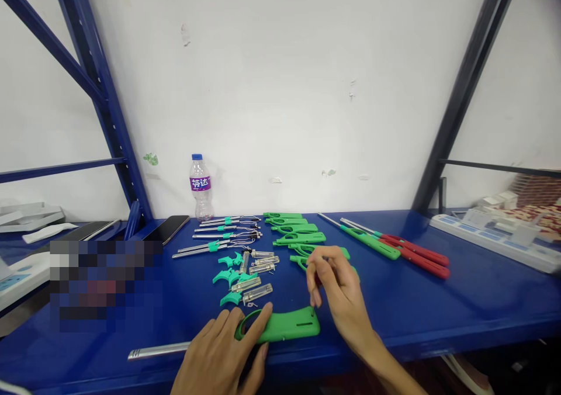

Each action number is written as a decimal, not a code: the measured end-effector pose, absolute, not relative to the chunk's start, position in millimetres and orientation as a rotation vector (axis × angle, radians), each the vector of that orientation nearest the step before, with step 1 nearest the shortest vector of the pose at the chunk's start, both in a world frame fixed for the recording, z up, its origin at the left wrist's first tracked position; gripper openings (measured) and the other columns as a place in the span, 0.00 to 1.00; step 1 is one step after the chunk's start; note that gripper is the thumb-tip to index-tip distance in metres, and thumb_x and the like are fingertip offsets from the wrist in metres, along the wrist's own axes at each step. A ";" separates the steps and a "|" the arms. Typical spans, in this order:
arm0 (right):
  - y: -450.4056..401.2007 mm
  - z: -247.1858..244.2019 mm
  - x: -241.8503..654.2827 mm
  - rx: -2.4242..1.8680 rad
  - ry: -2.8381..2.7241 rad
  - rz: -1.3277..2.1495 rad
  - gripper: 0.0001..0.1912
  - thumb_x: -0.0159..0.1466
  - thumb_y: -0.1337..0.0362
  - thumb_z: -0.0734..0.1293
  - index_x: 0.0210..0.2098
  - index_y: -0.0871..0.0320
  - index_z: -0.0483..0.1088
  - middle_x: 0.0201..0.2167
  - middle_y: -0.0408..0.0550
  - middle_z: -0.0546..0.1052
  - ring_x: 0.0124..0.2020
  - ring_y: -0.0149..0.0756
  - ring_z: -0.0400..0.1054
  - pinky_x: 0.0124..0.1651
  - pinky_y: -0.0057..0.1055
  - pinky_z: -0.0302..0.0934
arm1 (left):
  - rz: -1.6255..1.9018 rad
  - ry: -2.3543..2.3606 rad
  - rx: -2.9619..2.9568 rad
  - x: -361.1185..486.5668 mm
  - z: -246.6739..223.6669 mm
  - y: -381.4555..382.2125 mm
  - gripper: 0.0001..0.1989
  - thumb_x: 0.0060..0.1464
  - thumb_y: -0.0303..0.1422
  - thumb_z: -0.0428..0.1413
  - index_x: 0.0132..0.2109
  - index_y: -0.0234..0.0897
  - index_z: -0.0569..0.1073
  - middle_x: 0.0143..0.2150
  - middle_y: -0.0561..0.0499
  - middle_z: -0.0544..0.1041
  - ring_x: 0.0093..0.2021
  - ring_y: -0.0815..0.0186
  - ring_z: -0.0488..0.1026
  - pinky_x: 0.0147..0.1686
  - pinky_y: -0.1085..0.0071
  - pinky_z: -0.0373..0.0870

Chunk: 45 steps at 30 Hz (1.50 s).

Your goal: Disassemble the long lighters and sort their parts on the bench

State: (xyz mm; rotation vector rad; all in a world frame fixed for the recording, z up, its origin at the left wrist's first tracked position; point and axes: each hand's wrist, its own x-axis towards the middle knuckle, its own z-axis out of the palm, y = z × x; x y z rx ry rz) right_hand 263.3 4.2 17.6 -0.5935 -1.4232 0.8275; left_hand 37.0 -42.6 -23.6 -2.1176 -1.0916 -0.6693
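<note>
From the far left, we have a blue rack post (105,103) standing against a scuffed white wall (280,91), and below it a dark phone (170,229) flat on our glossy blue bench (394,301). Along comes a clear bottle (201,199), upright by the wall, purple label, blue cap. In front of it, metal rods (193,249) with teal clips lie in a stack of rows. Nearest us, our left hand (223,348) is partly closed over a green lighter (289,325) at the bench's front edge, holding it there, its metal tube pointing left. Just beyond sit teal triggers (230,298) and clear cylinders (258,293), then a column of green casings (302,237). Our right hand (339,284) is half curled by the lighter's tail; whether it pinches anything, we can't tell. Further right lie long-nosed lighters (377,244), green and red, then a white power strip (491,243) by the dark post (460,91).
</note>
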 end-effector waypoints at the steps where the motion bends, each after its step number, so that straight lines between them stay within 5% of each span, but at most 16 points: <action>1: 6.7 17.2 265.7 -0.610 -1.422 0.780 0.12 0.77 0.54 0.61 0.42 0.54 0.68 0.27 0.38 0.70 0.19 0.27 0.62 0.25 0.25 0.61 | -0.658 -1.100 -2.125 36.6 -24.3 -42.7 0.22 0.71 0.38 0.44 0.67 0.47 0.68 0.42 0.49 0.80 0.39 0.63 0.79 0.37 0.69 0.74; 7: 9.4 16.7 277.0 -0.763 -1.462 0.474 0.10 0.74 0.56 0.65 0.49 0.52 0.75 0.41 0.48 0.73 0.37 0.36 0.69 0.32 0.28 0.64 | -0.621 -1.130 -2.153 32.4 -31.1 -43.2 0.25 0.69 0.39 0.47 0.71 0.49 0.63 0.45 0.49 0.79 0.42 0.62 0.80 0.40 0.67 0.76; 12: 6.6 10.6 278.3 -0.826 -1.424 0.415 0.21 0.73 0.57 0.67 0.64 0.49 0.69 0.37 0.46 0.74 0.33 0.36 0.68 0.30 0.29 0.63 | -0.623 -1.123 -2.133 31.5 -32.6 -44.1 0.25 0.70 0.39 0.47 0.71 0.49 0.62 0.46 0.49 0.79 0.43 0.61 0.80 0.41 0.65 0.76; 21: -0.3 4.9 275.2 -0.732 -1.454 0.410 0.11 0.78 0.60 0.58 0.57 0.50 0.67 0.40 0.47 0.75 0.28 0.32 0.64 0.30 0.29 0.61 | -0.621 -1.142 -2.159 32.5 -30.8 -43.5 0.26 0.68 0.39 0.49 0.71 0.49 0.62 0.45 0.49 0.80 0.41 0.62 0.79 0.40 0.68 0.75; 27: -2.5 -0.6 278.2 -0.614 -1.439 0.237 0.05 0.74 0.65 0.64 0.47 0.51 0.71 0.39 0.46 0.70 0.34 0.35 0.64 0.31 0.30 0.61 | -0.658 -1.145 -2.155 33.0 -31.4 -43.2 0.26 0.69 0.39 0.48 0.71 0.49 0.63 0.44 0.49 0.79 0.41 0.63 0.79 0.41 0.68 0.74; 33: -6.9 -3.2 278.6 -0.599 -1.491 0.210 0.15 0.77 0.69 0.56 0.56 0.51 0.70 0.39 0.48 0.74 0.33 0.36 0.66 0.32 0.32 0.62 | -0.656 -1.145 -2.154 33.9 -30.9 -44.7 0.25 0.69 0.39 0.47 0.71 0.49 0.63 0.43 0.50 0.79 0.40 0.62 0.78 0.40 0.67 0.73; 39: -7.2 0.4 277.3 -0.561 -1.455 0.093 0.11 0.71 0.71 0.66 0.49 0.52 0.73 0.40 0.49 0.72 0.37 0.38 0.67 0.30 0.30 0.63 | -0.672 -1.151 -2.165 34.4 -28.9 -44.4 0.25 0.69 0.38 0.48 0.70 0.49 0.64 0.42 0.50 0.78 0.38 0.63 0.77 0.39 0.69 0.72; 45: -10.6 -4.8 280.0 -0.578 -1.619 0.152 0.23 0.73 0.73 0.59 0.63 0.49 0.68 0.46 0.51 0.77 0.27 0.34 0.68 0.26 0.32 0.65 | -0.643 -1.154 -2.169 33.6 -31.4 -44.5 0.25 0.68 0.37 0.49 0.70 0.49 0.65 0.43 0.50 0.78 0.39 0.63 0.77 0.39 0.68 0.72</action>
